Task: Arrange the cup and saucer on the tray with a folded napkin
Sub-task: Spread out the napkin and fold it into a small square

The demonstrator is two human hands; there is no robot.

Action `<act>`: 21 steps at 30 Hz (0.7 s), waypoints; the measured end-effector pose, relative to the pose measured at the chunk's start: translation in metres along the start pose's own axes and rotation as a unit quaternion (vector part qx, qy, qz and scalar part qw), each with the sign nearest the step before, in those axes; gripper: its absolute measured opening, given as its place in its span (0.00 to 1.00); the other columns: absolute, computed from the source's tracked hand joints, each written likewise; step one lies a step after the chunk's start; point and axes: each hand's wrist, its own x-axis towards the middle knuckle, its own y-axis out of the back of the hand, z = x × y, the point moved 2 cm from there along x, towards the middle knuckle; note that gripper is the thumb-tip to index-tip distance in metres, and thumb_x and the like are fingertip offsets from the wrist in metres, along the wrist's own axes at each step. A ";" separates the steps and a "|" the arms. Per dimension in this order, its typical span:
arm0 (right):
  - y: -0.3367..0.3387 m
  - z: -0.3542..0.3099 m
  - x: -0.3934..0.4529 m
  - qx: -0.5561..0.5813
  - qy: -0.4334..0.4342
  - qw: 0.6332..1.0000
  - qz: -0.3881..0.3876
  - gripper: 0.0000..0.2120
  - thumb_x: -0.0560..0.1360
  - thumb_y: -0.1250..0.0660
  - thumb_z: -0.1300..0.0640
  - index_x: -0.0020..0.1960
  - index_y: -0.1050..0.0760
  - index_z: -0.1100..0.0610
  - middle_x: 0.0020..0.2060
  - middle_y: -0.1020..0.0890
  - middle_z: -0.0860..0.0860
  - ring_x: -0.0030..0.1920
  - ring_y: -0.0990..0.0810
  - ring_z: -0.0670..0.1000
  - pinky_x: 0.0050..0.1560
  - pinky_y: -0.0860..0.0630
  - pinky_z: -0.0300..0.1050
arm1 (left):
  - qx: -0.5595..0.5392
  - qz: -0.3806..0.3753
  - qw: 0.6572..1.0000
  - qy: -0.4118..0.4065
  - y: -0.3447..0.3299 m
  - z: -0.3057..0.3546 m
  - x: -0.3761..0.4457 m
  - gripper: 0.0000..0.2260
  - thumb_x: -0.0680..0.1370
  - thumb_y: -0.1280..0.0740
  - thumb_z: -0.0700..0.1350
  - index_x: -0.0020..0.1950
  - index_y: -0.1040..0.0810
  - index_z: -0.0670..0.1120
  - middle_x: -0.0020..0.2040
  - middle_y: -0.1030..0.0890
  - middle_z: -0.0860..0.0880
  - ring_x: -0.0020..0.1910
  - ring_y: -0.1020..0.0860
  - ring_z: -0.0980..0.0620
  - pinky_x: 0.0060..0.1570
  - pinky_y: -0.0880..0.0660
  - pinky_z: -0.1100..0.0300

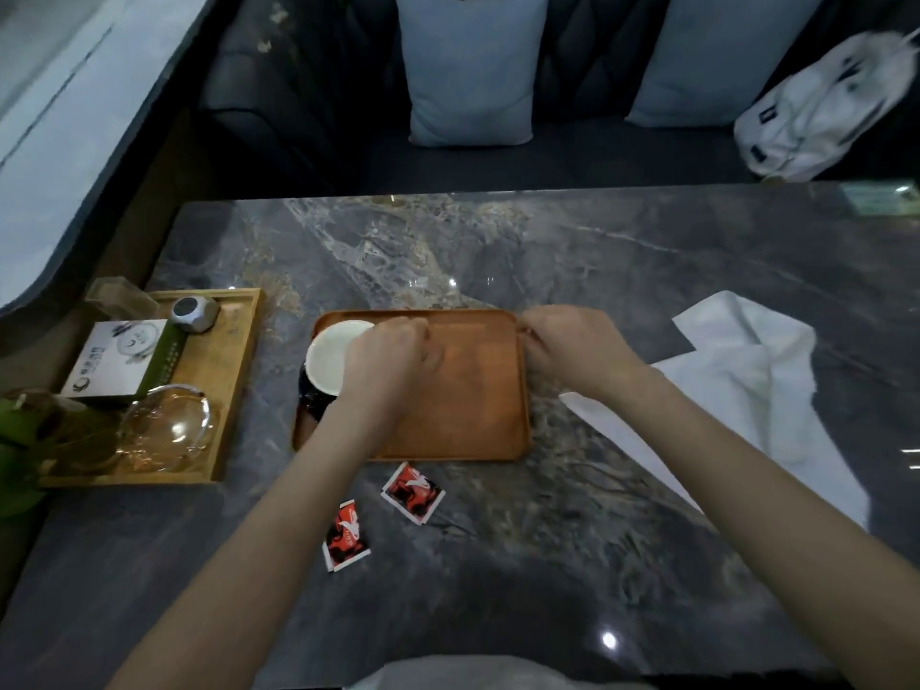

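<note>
An orange-brown tray (463,420) lies in the middle of the marble table. At its left end a white cup (333,353) sits on a dark saucer (313,403). My left hand (388,361) is over the tray just right of the cup, fingers curled against the cup's rim. My right hand (572,351) is closed on the tray's far right rim. A white napkin (737,385) lies rumpled and unfolded on the table to the right of the tray, partly under my right forearm.
Two red sachets (413,493) (346,535) lie in front of the tray. A wooden tray (234,385) at the left holds a glass bowl (169,425), a box (119,361) and a small round device (194,308). A sofa with cushions and a white bag (826,107) stand beyond the table.
</note>
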 end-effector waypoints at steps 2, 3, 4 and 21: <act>0.005 0.029 -0.022 0.011 -0.025 0.999 0.023 0.12 0.79 0.44 0.56 0.51 0.26 0.62 0.47 0.19 0.59 0.49 0.22 0.61 0.43 0.28 0.53 | -0.028 0.005 0.999 -0.029 -0.010 0.036 0.000 0.14 0.78 0.41 0.50 0.51 0.24 0.40 0.51 0.20 0.41 0.51 0.23 0.40 0.44 0.29 0.50; 0.006 0.044 -0.033 0.018 -0.037 0.999 0.034 0.12 0.78 0.44 0.57 0.51 0.26 0.63 0.46 0.19 0.60 0.48 0.22 0.62 0.42 0.27 0.53 | -0.042 0.016 0.998 -0.048 -0.017 0.054 -0.001 0.15 0.78 0.42 0.51 0.53 0.24 0.40 0.51 0.20 0.41 0.51 0.24 0.40 0.45 0.28 0.49; 0.006 0.058 -0.044 0.027 -0.050 0.998 0.040 0.11 0.78 0.44 0.58 0.51 0.26 0.63 0.46 0.19 0.60 0.47 0.22 0.62 0.42 0.26 0.53 | -0.059 0.030 0.995 -0.070 -0.025 0.072 -0.003 0.18 0.77 0.44 0.52 0.53 0.24 0.40 0.50 0.20 0.41 0.51 0.23 0.40 0.45 0.26 0.49; -0.091 0.205 -0.173 0.008 -0.234 0.970 -0.072 0.39 0.73 0.35 0.47 0.75 0.50 0.59 0.75 0.46 0.62 0.75 0.51 0.63 0.74 0.52 0.57 | 0.029 -0.160 0.977 -0.135 -0.184 0.233 -0.014 0.28 0.74 0.41 0.56 0.71 0.34 0.47 0.73 0.35 0.45 0.70 0.34 0.39 0.64 0.34 0.41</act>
